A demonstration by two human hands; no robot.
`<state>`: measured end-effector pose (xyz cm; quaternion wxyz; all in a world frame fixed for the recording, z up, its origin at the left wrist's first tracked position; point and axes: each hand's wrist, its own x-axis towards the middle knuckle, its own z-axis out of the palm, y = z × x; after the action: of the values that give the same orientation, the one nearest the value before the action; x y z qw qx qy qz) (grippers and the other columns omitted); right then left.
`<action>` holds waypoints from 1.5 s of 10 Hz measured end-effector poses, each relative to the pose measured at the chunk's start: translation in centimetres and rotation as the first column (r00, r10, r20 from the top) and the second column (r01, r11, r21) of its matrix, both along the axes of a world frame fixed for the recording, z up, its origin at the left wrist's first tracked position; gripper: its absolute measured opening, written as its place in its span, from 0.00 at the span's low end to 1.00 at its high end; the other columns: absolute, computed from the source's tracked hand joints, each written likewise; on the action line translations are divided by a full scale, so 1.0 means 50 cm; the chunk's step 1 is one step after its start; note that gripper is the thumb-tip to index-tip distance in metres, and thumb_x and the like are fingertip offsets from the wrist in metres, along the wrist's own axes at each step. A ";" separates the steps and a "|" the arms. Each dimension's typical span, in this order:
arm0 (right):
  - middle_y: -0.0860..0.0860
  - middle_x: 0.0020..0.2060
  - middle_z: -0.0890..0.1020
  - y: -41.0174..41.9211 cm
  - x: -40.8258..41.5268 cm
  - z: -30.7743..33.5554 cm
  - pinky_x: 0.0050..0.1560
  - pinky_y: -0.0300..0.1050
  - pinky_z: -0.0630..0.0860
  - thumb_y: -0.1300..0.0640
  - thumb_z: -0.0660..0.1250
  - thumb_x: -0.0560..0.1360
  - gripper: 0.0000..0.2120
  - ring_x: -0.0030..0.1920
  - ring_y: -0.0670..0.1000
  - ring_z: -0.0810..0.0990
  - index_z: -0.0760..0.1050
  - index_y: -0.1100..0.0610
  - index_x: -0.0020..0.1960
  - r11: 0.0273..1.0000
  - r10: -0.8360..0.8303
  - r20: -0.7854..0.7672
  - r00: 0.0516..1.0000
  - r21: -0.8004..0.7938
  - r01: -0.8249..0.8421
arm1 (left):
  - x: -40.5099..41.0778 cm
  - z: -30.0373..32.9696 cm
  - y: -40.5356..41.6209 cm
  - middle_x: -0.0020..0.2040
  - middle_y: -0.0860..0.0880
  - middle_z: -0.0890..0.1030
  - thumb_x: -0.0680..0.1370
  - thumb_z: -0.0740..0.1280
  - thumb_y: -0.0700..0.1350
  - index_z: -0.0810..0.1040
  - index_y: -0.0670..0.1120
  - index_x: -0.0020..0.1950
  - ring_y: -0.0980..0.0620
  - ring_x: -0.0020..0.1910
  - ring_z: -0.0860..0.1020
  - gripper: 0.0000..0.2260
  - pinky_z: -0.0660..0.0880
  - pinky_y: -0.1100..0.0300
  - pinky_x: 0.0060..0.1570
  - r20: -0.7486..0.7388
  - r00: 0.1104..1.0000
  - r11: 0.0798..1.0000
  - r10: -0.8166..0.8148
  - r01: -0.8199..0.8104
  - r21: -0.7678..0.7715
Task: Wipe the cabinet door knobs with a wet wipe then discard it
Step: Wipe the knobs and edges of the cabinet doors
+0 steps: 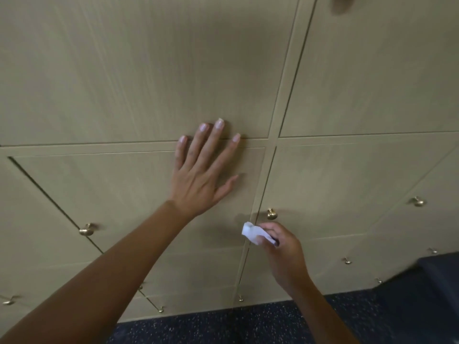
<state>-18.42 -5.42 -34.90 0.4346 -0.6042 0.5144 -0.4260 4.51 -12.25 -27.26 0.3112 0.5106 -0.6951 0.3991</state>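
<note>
A wall of light wooden cabinet doors [347, 175] with small brass knobs fills the view. My left hand [201, 175] lies flat, fingers spread, on a door panel. My right hand [283, 252] pinches a crumpled white wet wipe [255, 233] just below and left of a brass knob [272, 214]; the wipe is a short gap from that knob, not touching it. Other knobs sit at the left [87, 229] and at the right [419, 201].
Lower drawers carry several smaller brass knobs, such as one [347, 261] at the lower right. A dark speckled carpet [211, 326] runs along the cabinet's base. A dark blue block [437, 274] stands at the right edge.
</note>
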 end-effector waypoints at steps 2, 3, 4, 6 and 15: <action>0.43 0.47 0.87 -0.016 -0.090 -0.011 0.55 0.42 0.78 0.59 0.68 0.79 0.08 0.52 0.44 0.85 0.86 0.52 0.48 0.997 0.064 0.015 0.998 -0.035 -0.063 | -0.032 -0.013 -0.025 0.83 0.48 0.51 0.81 0.62 0.62 0.54 0.53 0.83 0.49 0.83 0.44 0.34 0.42 0.47 0.80 -0.011 0.996 0.995 0.084 -0.085 -0.047; 0.42 0.47 0.87 -0.032 -0.124 -0.027 0.55 0.41 0.79 0.59 0.68 0.79 0.08 0.51 0.42 0.84 0.84 0.51 0.52 0.994 0.090 -0.081 0.993 -0.061 -0.095 | -0.032 -0.017 -0.031 0.84 0.47 0.49 0.81 0.63 0.61 0.56 0.52 0.83 0.49 0.83 0.44 0.34 0.42 0.47 0.80 -0.012 0.993 0.989 0.116 -0.117 -0.087; 0.41 0.42 0.86 -0.049 -0.137 -0.035 0.46 0.39 0.78 0.56 0.70 0.77 0.06 0.45 0.42 0.84 0.84 0.48 0.50 0.994 0.081 -0.130 0.988 -0.066 -0.090 | -0.030 -0.021 -0.037 0.84 0.49 0.43 0.81 0.63 0.61 0.56 0.52 0.83 0.48 0.83 0.44 0.34 0.42 0.46 0.80 0.010 0.991 0.986 0.132 -0.130 -0.106; 0.46 0.33 0.82 -0.092 -0.139 -0.047 0.36 0.46 0.73 0.55 0.72 0.75 0.03 0.36 0.47 0.79 0.82 0.51 0.42 0.987 0.023 -0.282 0.959 -0.146 -0.067 | -0.027 -0.025 -0.045 0.85 0.47 0.45 0.80 0.61 0.61 0.56 0.52 0.83 0.47 0.83 0.45 0.34 0.43 0.45 0.80 0.039 0.988 0.978 0.152 -0.145 -0.147; 0.42 0.41 0.82 -0.186 -0.087 -0.077 0.42 0.31 0.69 0.53 0.60 0.77 0.09 0.44 0.42 0.79 0.79 0.49 0.47 0.936 0.225 -0.248 0.942 -0.212 -0.280 | -0.024 -0.032 -0.055 0.85 0.46 0.46 0.79 0.60 0.63 0.55 0.51 0.83 0.45 0.83 0.46 0.36 0.46 0.43 0.79 0.084 0.980 0.964 0.181 -0.160 -0.211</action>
<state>-22.78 -14.70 -38.74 0.3488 -0.7576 0.4206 -0.3571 3.30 -15.00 -28.88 0.2900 0.5131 -0.6192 0.5188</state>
